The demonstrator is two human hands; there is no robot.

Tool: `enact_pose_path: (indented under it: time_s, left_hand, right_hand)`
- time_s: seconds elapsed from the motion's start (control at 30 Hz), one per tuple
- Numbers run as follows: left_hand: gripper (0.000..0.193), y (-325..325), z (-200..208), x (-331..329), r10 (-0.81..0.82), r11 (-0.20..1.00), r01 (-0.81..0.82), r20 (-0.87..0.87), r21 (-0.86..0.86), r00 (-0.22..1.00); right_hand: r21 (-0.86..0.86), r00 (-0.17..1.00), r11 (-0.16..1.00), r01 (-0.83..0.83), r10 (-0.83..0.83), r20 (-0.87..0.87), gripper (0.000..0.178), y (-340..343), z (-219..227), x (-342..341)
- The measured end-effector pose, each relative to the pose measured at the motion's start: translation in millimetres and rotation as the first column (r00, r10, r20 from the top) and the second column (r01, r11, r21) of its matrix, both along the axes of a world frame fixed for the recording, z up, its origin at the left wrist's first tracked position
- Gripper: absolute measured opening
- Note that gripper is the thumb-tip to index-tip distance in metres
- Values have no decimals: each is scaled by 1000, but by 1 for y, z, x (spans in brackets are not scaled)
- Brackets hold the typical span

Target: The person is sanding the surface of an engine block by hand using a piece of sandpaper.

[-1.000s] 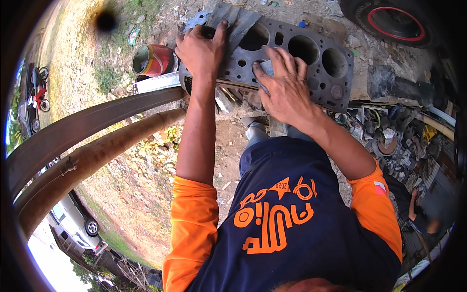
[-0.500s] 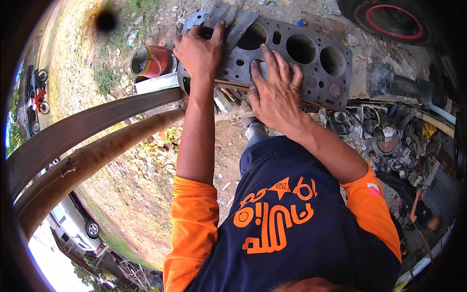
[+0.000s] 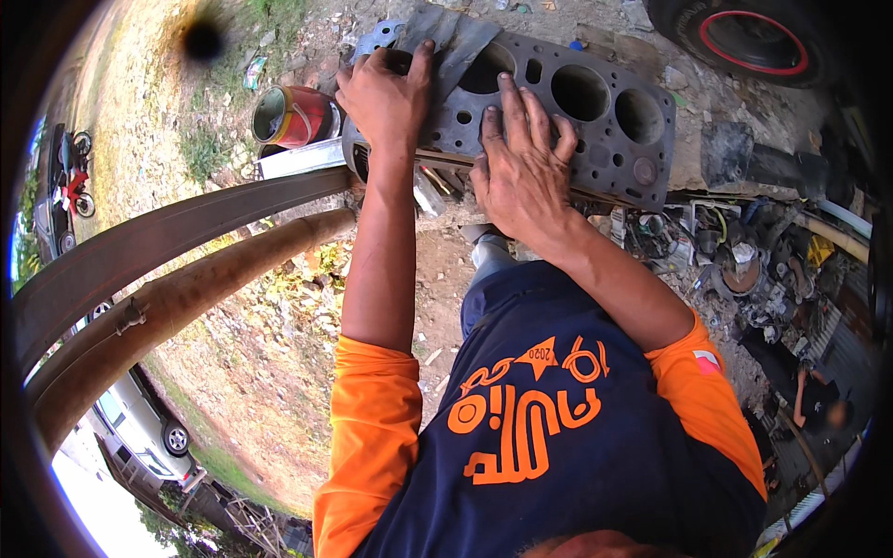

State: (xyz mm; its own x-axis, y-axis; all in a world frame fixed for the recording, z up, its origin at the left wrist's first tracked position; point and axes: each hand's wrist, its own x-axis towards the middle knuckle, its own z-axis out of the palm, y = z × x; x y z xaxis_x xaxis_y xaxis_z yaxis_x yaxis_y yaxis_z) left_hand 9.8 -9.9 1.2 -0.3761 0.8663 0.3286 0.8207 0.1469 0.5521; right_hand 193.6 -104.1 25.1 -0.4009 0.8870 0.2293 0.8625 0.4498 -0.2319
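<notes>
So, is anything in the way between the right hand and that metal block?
Nothing visible is: the right hand lies over the metal block, though what is under its fingers is hidden. The dark grey sheet lies farther left.

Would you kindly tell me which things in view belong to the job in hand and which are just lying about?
Seemingly part of the job:
- metal block, with the left hand and right hand on it
- dark sheet, lying over the block

Apparently just about:
- red bucket
- wheel
- scrap parts
- motorcycle
</notes>
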Motion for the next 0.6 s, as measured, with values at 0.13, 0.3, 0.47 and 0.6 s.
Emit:
enact_pose_path:
  time_s: [0.13,0.3,0.47,0.6]
  left_hand:
    - [54,0,-6,-2,-9,999,10,-24,40,1000]
    - [55,-2,-5,-4,-11,1000,11,28,13,1000]
    - [53,-2,-5,-2,-9,1000,10,-12,17,1000]
    - [51,-3,-2,-2,-10,999,9,27,33,1000]
  right_hand:
    - [33,980,996,84,-77,-182,49,14,1,28]
    - [53,995,998,-27,32,-93,44,25,20,52]
    - [6,973,976,-218,217,77,53,30,11,60]
    - [-21,957,963,-267,268,107,55,27,9,63]
